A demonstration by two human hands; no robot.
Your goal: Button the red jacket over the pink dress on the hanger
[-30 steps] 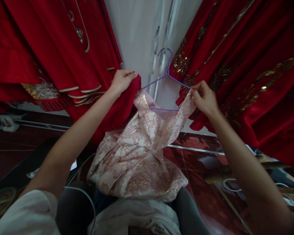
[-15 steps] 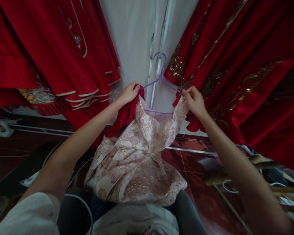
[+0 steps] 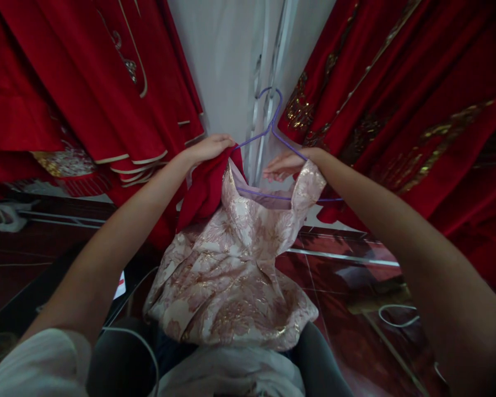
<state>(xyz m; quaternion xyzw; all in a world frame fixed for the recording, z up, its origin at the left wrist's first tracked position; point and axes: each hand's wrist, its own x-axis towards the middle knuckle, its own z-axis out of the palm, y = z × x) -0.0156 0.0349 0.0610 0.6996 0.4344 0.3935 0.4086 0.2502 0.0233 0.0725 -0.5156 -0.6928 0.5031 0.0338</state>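
Observation:
A small pink and gold brocade dress (image 3: 235, 264) hangs on a purple wire hanger (image 3: 273, 118) in front of me. My left hand (image 3: 209, 148) is closed on the dress's left shoulder together with a fold of red fabric (image 3: 202, 190). My right hand (image 3: 287, 164) reaches across behind the dress's right shoulder strap, fingers stretched toward the middle of the hanger and resting by its wire. The dress's skirt drapes down onto my lap.
Red garments with gold trim (image 3: 107, 82) hang at the left, and red velvet garments with gold embroidery (image 3: 417, 110) at the right. A white wall (image 3: 231, 55) shows between them. Dark red floor tiles (image 3: 347, 275) carry white cables (image 3: 397, 317).
My right hand let go of the right shoulder strap and moved left, inside the neckline near the hanger wire. The strap now sits over the hanger's right arm. My left hand stays put.

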